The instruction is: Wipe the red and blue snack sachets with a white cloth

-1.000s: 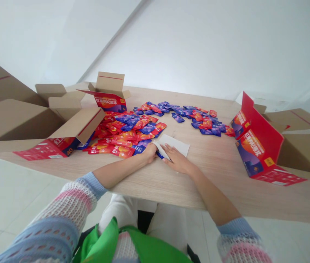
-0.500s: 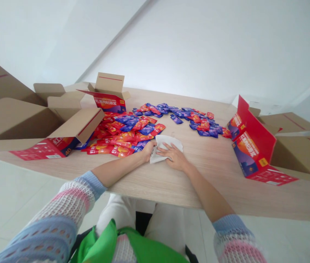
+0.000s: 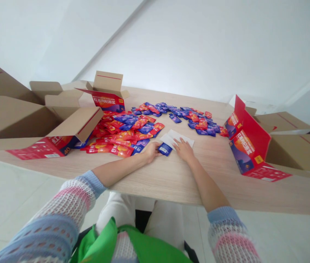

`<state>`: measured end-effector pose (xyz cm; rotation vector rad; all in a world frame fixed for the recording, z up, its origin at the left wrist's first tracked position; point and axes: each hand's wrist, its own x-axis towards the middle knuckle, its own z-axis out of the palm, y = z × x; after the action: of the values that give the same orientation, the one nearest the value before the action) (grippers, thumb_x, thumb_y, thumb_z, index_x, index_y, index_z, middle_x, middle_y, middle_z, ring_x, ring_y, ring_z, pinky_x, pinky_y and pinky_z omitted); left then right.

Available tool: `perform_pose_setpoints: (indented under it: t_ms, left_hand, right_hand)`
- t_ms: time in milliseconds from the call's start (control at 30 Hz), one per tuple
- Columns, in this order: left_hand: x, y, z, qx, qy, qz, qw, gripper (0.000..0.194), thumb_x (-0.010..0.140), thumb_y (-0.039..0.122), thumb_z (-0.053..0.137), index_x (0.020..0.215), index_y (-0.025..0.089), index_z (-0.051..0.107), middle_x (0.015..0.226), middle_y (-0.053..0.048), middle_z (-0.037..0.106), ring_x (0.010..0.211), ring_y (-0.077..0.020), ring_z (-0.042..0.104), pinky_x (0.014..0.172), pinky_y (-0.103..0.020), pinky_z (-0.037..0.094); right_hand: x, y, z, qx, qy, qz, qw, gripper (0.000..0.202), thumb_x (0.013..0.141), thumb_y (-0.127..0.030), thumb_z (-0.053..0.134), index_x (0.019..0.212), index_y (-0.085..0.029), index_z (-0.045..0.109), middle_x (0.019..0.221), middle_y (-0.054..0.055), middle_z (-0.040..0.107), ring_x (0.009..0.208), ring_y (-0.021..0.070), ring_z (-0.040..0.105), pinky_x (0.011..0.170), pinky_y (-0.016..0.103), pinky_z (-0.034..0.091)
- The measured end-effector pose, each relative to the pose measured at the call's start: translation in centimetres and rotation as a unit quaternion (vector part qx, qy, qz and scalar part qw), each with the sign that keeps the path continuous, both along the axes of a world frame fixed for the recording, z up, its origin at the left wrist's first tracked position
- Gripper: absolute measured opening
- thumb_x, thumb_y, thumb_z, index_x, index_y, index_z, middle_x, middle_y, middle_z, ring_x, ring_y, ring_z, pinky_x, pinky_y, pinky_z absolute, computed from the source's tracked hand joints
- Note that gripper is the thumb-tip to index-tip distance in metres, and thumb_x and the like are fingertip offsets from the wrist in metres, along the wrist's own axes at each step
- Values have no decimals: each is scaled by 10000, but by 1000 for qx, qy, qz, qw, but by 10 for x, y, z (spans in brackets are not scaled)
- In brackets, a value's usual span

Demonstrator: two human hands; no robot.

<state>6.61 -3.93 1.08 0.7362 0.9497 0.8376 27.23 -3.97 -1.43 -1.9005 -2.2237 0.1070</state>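
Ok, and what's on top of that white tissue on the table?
The right hand rests on the white tissue, covering part of it. What lies under the hand or beneath the tissue can't be seen.

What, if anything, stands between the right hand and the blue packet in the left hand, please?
Nothing visible blocks the way: the right hand rests on the white tissue, just beside the blue packet.

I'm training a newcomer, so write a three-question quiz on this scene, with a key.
1. Which hand holds the small blue packet?
2. True or false: the right hand rests on a white sheet.
3. The heap of packets is mainly: a) green and white; b) red and blue; c) black and yellow.

Key: 1. The left hand. 2. True. 3. b.
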Motion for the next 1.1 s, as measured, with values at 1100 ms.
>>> perform_pose_setpoints:
  t_ms: [1100]
  left_hand:
    - [-7, 7, -9, 36, 71, 14, 997, 303, 498, 40, 559, 782, 131, 611, 625, -14, 649, 546, -171, 595, 500, -263, 483]
  right_hand:
    - [-31, -40, 22, -169, 198, 350, 900, 560, 929, -589, 292, 858, -189, 677, 735, -28, 649, 853, 192, 624, 1133, 430, 213]
